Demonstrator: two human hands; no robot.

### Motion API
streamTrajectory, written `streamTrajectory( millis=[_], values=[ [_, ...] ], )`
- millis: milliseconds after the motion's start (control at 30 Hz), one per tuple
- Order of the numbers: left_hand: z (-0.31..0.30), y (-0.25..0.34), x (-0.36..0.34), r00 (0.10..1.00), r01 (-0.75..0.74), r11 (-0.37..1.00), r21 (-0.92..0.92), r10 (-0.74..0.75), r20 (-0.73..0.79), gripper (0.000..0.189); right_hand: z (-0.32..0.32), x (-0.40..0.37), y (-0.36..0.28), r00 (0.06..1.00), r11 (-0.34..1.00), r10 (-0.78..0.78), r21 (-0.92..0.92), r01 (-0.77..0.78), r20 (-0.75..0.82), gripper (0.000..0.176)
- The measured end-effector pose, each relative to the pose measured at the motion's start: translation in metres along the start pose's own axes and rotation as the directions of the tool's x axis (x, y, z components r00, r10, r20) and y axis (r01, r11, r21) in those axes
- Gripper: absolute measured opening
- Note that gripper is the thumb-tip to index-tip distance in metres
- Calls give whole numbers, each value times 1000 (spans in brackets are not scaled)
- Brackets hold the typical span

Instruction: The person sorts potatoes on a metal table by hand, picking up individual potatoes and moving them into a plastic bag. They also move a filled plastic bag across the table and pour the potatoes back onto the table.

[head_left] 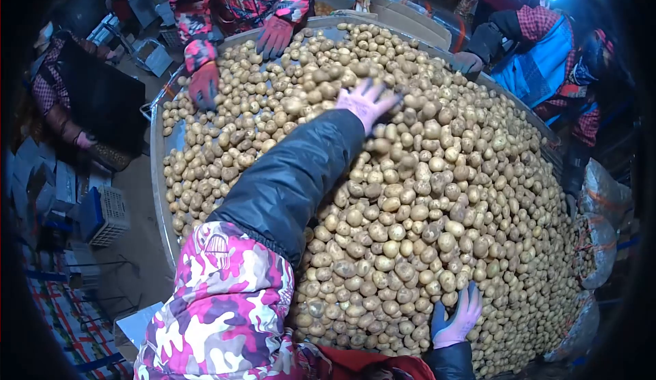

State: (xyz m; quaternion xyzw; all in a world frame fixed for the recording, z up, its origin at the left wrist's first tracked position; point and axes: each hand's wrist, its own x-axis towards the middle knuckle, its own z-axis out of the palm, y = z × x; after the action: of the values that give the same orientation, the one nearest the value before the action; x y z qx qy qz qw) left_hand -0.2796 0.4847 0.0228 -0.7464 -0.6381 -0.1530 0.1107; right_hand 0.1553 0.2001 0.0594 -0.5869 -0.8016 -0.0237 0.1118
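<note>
Your left sleeve [225, 305], pink camouflage with a black oversleeve above it, runs from the near edge up across the heap. Your left hand [369, 101], in a pink glove, lies palm-down near the crown of the potatoes [424, 230]. Its fingers [386, 100] are spread wide and grip nothing; the flat spread probably serves to cover several potatoes at once. Your right hand [456, 320], also gloved, rests on the near slope, fingers straight and close together, closed on nothing. It appears placed to steady the pile at the near edge.

Location: the potatoes are piled on a round bench [158, 175]. Its raised metal rim probably keeps them from rolling off.

Counts:
- Potatoes: too many to count.
- Your hands: two.
- Other people around the bench: three.
- Their hands at the heap: one red glove [205, 83], a second red glove [275, 35] and one grey glove [468, 61].
- Filled sacks [605, 192] beside the bench on the right: at least three.
</note>
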Motion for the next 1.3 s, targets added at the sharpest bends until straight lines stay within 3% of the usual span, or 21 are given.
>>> streamTrajectory(
  millis=[133,200,333,433,567,667,733,833,933,1000,1100,1133,1167,1200,1267,1300],
  values=[
    [-9,-41,21,943,315,949,-28,-309,124,60,-5,2,-2,1000,1000,7,11,-7,9,65],
    [-15,-72,7,914,313,942,122,-334,229,60,-10,5,-6,999,999,29,40,-30,14,65],
    [-42,-75,-10,806,460,869,182,-494,325,63,-7,5,-4,999,998,29,49,-28,-14,66],
    [-37,-82,-51,806,437,857,274,-508,304,56,-9,4,-3,999,998,27,54,-26,-27,67],
    [-56,-91,-105,724,606,790,100,-599,343,48,-10,3,-8,998,998,43,53,-40,-50,65],
    [-86,-91,-146,645,621,765,171,-622,444,52,-6,1,-5,997,999,45,31,-44,-57,66],
    [-99,-82,-177,726,557,824,101,-542,422,54,-2,-1,-1,997,999,23,41,-19,-76,67],
    [-109,-62,-217,775,501,865,-29,-434,460,58,-1,-1,0,996,999,13,37,-10,-86,67],
    [-131,-20,-264,819,432,901,39,-410,402,65,5,-3,3,994,1000,5,11,-4,-110,66],
    [-126,-6,-296,836,473,878,-72,-422,351,70,7,-3,5,994,1000,4,11,-3,-108,66],
    [-164,58,-331,937,302,948,-103,-275,216,67,9,-3,6,994,1000,6,-3,-6,-109,66],
    [-176,82,-338,941,227,966,-126,-184,284,67,11,-3,8,993,1000,-5,-8,4,-117,66],
    [-187,102,-341,910,193,934,-300,-57,410,66,11,-3,8,992,1000,-10,-15,9,-125,66],
    [-178,125,-349,910,104,926,-362,59,411,64,12,-3,9,993,1000,-13,-20,11,-116,65],
    [-145,153,-363,978,-62,921,-386,133,161,62,15,-3,12,992,999,-38,-16,36,-118,65],
    [-142,153,-346,973,-65,915,-399,147,179,62,16,-3,13,992,999,-45,-14,44,-114,65]
  ],
)
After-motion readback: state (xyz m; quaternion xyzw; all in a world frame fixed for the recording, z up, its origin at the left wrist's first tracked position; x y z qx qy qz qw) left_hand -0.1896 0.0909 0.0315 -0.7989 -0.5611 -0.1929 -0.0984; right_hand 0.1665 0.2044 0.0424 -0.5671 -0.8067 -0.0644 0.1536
